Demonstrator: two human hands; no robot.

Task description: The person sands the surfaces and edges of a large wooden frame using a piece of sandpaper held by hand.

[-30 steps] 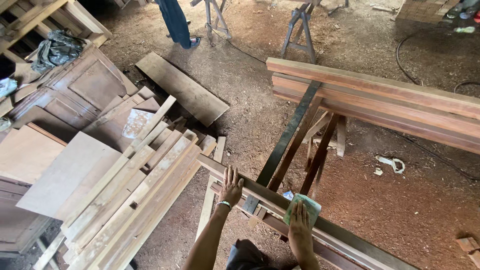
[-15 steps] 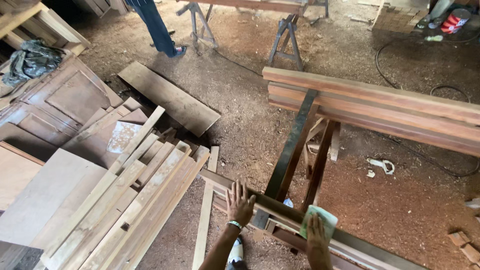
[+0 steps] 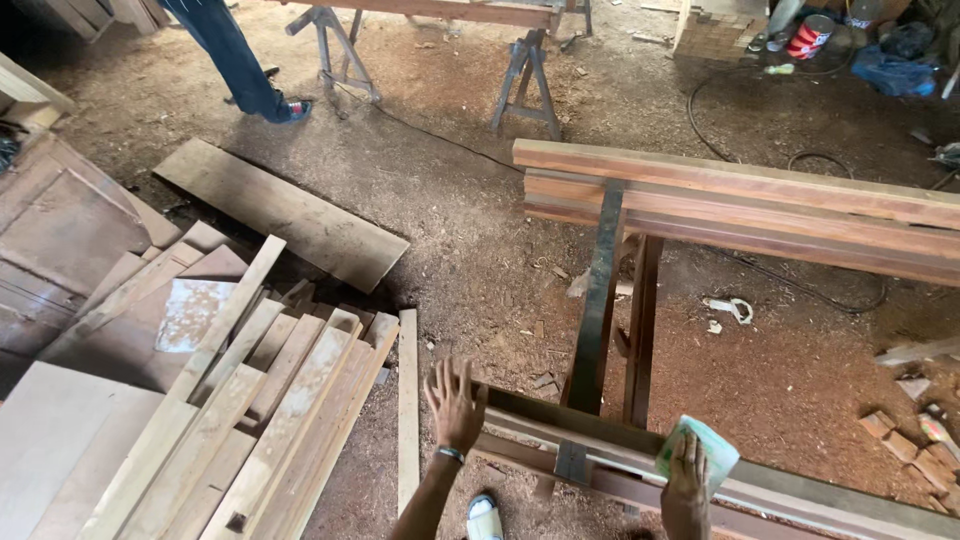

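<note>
My left hand (image 3: 455, 403) lies flat with fingers spread on the left end of a long dark wooden beam (image 3: 800, 490) that rests on a metal trestle (image 3: 600, 310). My right hand (image 3: 686, 478) presses a pale green sheet of sandpaper (image 3: 705, 448) onto the same beam further right. Reddish wooden planks (image 3: 740, 205) are stacked on the far side of the trestle. My white shoe (image 3: 484, 518) shows below the beam.
A pile of light wooden slats (image 3: 240, 400) and door panels (image 3: 70, 250) lies at left. A wide board (image 3: 280, 212) lies on the sawdust floor. Another person's leg (image 3: 235, 55) stands far left near two sawhorses (image 3: 525, 60). Cables, cans and wood offcuts lie at right.
The view has tilted up, showing more of the far floor. My two hands stay on the beam, the right one still on the sandpaper.
</note>
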